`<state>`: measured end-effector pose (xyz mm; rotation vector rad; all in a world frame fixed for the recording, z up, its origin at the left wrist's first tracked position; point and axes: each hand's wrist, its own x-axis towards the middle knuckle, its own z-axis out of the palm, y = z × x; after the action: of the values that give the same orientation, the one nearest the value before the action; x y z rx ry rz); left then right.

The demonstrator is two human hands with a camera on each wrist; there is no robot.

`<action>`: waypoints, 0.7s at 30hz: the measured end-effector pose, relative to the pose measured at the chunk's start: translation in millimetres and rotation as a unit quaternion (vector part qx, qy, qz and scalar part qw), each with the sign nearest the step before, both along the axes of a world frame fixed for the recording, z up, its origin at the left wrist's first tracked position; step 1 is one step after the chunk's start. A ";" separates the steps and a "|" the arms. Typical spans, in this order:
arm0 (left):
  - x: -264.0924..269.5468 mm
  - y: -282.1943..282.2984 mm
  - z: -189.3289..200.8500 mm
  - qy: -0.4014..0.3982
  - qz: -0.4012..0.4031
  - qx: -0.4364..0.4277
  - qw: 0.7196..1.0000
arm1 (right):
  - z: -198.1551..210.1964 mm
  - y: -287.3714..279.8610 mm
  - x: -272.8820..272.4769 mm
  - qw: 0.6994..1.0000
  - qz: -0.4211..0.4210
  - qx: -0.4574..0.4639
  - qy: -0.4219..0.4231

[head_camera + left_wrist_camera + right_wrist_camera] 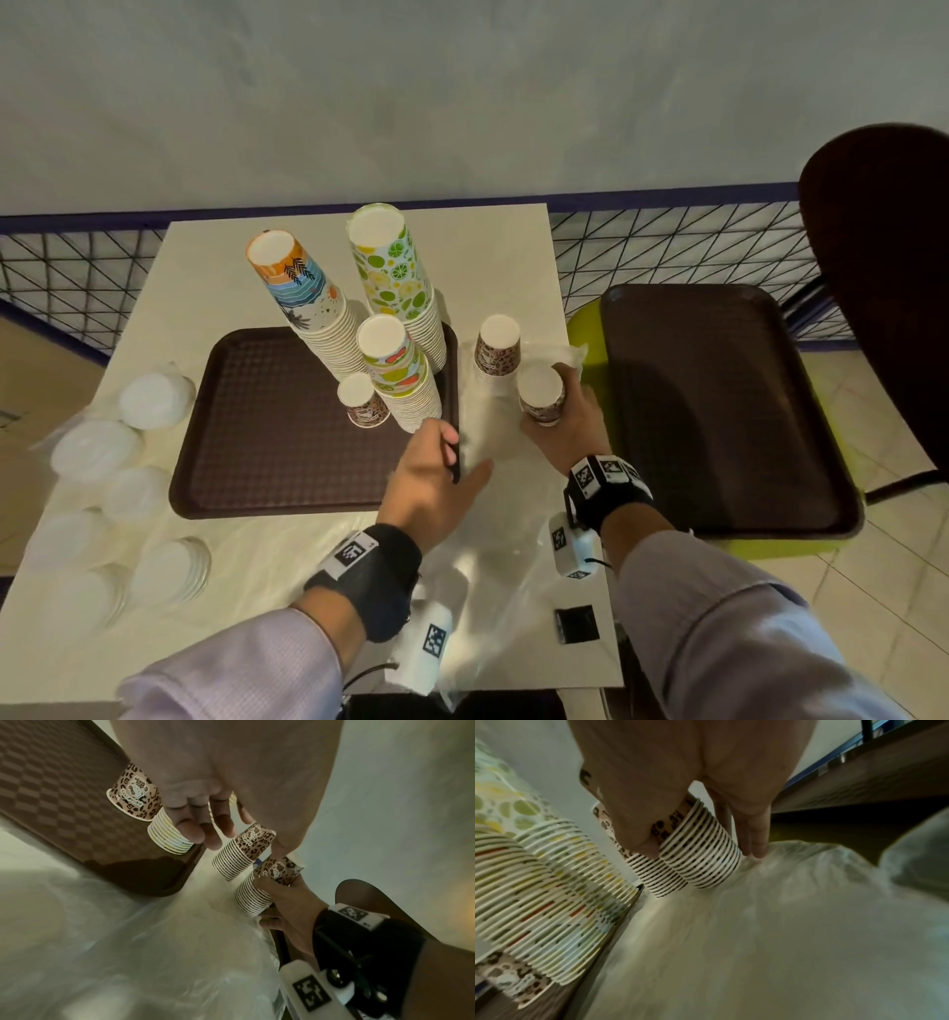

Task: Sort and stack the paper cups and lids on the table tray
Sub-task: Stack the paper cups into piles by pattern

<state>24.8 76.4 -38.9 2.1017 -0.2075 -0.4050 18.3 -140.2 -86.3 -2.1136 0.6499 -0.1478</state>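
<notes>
A brown tray point(267, 426) on the table carries a beach-print cup stack point(303, 293), a tall lime-print stack point(395, 277), a shorter fruit-print stack point(398, 370) and one small leopard-print cup point(362, 401). Right of the tray stands a leopard-print stack point(497, 347). My right hand point(552, 411) grips a second leopard-print stack point(700, 850) just in front of it, thumb on one side and fingers on the other. My left hand point(464, 455) hovers over the tray's right edge. Its fingers point(195, 825) hang relaxed and hold nothing. All cups are upside down.
Several piles of white lids point(154, 393) lie along the table's left side. Crumpled clear plastic point(488, 565) covers the near right of the table. A second brown tray point(719, 411) rests on a green seat to the right, with a dark chair back point(883, 257) behind it.
</notes>
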 end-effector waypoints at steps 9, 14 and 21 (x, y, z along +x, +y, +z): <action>14.7 -9.3 3.2 0.022 -0.006 -0.046 0.999 | 21.0 -0.9 -21.7 0.983 -0.129 0.107 -0.077; 15.5 -11.0 12.6 -0.003 -0.096 -0.008 0.995 | 45.0 11.4 -37.5 0.950 -0.114 0.273 -0.104; 16.7 -15.8 32.5 -0.017 -0.139 -0.040 0.989 | 66.2 35.5 -45.2 0.956 0.037 0.282 -0.068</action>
<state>41.5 60.6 -6.4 2.0072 -0.5317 -0.5172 -26.8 -104.7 -20.1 -1.5569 0.4610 -0.0538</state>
